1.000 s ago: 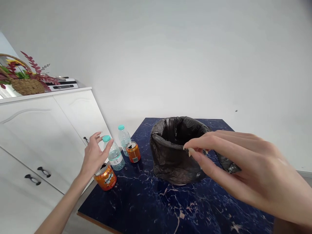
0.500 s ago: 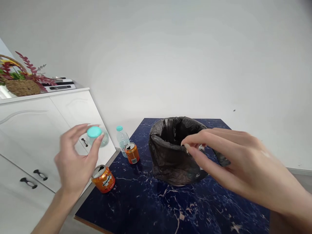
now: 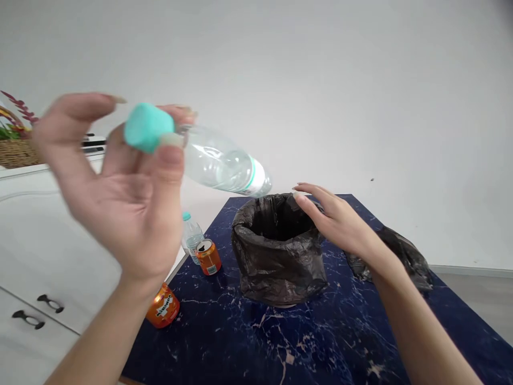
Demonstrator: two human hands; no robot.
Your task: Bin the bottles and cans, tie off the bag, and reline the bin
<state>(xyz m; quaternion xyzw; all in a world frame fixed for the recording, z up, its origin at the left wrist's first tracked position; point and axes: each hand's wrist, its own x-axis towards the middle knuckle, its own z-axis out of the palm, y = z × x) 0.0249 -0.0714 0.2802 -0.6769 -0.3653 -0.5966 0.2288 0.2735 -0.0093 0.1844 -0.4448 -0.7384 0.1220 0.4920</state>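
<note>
My left hand (image 3: pixel 124 198) is raised at the left, its thumb and fingers closed around the neck of a clear plastic bottle (image 3: pixel 218 160) with a turquoise cap. The bottle tilts so that its base points right and down, just above the far left rim of a container lined with a black trash bag (image 3: pixel 280 272). Fingers stretched and thumb apart, my right hand (image 3: pixel 340 219) holds nothing at the right side of that rim. I cannot tell whether it touches the bag.
On the blue marbled table (image 3: pixel 224 331), an orange can (image 3: pixel 209 259) stands before another capped bottle (image 3: pixel 191 235). A Mirinda can (image 3: pixel 163 307) is partly behind my left wrist. Black plastic (image 3: pixel 404 259) lies at the right. White cabinets (image 3: pixel 36 235) stand left.
My left hand has risen and come closer, swinging the bottle's base out over the container's rim. My right hand has moved back and its pinched fingers have opened. The view has shifted slightly.
</note>
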